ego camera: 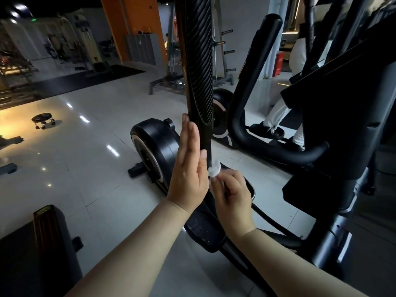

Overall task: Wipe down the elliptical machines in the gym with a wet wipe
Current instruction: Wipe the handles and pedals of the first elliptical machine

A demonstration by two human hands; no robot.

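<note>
Your right hand (231, 194) pinches the wipe (215, 170) between its fingertips, just below centre frame, against the lower end of the ribbed black handle (197, 61). The wipe is a small, white, crumpled wad. Your left hand (188, 166) lies flat against the handle's left side, fingers straight and pressed together.

Everything is looking dim. Small lights are shining off the floor (85, 159), glowing warm at left. Edges are bending.
</note>
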